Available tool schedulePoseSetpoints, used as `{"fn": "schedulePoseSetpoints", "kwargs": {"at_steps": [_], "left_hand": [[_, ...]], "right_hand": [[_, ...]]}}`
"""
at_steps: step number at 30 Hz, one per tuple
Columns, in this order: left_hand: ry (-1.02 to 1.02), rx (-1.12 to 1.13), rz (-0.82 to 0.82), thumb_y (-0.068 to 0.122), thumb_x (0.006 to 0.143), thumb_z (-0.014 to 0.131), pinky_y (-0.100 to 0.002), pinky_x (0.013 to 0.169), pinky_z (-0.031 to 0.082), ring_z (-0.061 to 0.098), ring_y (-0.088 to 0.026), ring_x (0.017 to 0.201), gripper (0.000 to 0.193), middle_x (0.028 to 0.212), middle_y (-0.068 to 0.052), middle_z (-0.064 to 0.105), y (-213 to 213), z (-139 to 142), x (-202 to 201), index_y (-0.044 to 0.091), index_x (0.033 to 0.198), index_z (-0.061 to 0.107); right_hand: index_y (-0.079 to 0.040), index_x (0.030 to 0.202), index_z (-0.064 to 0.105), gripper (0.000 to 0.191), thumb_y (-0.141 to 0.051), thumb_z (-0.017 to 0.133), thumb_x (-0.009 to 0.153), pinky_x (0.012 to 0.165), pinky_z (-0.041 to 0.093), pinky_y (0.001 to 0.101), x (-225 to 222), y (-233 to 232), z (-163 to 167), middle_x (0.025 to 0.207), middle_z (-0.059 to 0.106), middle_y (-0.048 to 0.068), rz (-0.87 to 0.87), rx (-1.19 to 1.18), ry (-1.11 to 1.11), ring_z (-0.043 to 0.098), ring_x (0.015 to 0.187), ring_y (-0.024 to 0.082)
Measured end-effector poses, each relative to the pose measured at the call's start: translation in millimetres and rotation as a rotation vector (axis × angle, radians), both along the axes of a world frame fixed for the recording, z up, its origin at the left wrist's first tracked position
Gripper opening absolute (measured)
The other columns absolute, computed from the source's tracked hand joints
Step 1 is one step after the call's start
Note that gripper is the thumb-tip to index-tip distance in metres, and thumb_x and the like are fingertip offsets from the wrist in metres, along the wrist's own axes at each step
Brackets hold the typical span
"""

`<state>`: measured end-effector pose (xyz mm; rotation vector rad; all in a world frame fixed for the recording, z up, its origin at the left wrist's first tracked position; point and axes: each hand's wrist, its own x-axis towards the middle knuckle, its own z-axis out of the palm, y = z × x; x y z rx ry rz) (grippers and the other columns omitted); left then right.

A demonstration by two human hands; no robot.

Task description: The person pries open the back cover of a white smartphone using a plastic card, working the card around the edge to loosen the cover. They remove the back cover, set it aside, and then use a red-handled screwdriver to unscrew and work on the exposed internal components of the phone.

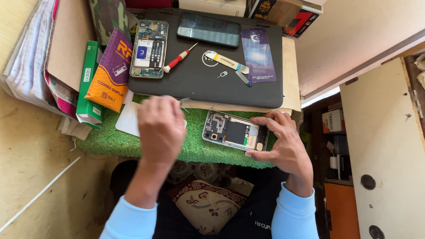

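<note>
The right hand grips the opened silver phone with exposed circuitry on the green fuzzy mat (its end only); the left hand hovers curled nearby, contents hidden.

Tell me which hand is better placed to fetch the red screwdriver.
Probably the left hand. It hovers free over the green mat, just below the screwdriver on the black case. The right hand is busy, its fingers steadying the opened phone.
</note>
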<state>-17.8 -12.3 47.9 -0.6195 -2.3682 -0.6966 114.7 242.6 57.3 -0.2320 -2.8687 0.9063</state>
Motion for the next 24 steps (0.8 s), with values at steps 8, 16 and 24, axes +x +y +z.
{"fn": "schedulePoseSetpoints", "kwargs": {"at_steps": [8, 16, 24], "left_hand": [[-0.167, 0.248, -0.174, 0.004, 0.095, 0.073, -0.040, 0.080, 0.057, 0.071, -0.031, 0.091, 0.011, 0.099, -0.015, 0.074, -23, 15, 3, 0.000, 0.106, 0.075], [-0.298, 0.437, -0.201, -0.008, 0.094, 0.067, -0.030, 0.074, 0.059, 0.075, -0.019, 0.084, 0.018, 0.101, -0.013, 0.076, -31, 14, -9, -0.002, 0.108, 0.076], [-0.618, 0.696, -0.184, 0.003, 0.094, 0.076, -0.020, 0.069, 0.055, 0.069, -0.007, 0.075, 0.015, 0.088, -0.004, 0.077, -42, 20, -7, 0.001, 0.109, 0.077]], "right_hand": [[-0.014, 0.123, 0.072, 0.084, -0.041, 0.091, 0.046, 0.103, 0.043, 0.0477, 0, -1, 4, 0.120, 0.060, 0.009, 0.028, -0.006, 0.002, 0.052, 0.117, 0.030], [-0.014, 0.127, 0.071, 0.087, -0.045, 0.093, 0.049, 0.102, 0.044, 0.0458, 1, -3, 1, 0.119, 0.061, 0.010, 0.050, 0.066, 0.097, 0.053, 0.115, 0.031], [-0.011, 0.139, 0.063, 0.085, -0.046, 0.089, 0.066, 0.107, 0.042, 0.0452, -1, -12, -2, 0.136, 0.063, 0.014, 0.110, 0.139, 0.273, 0.056, 0.126, 0.032]]}}
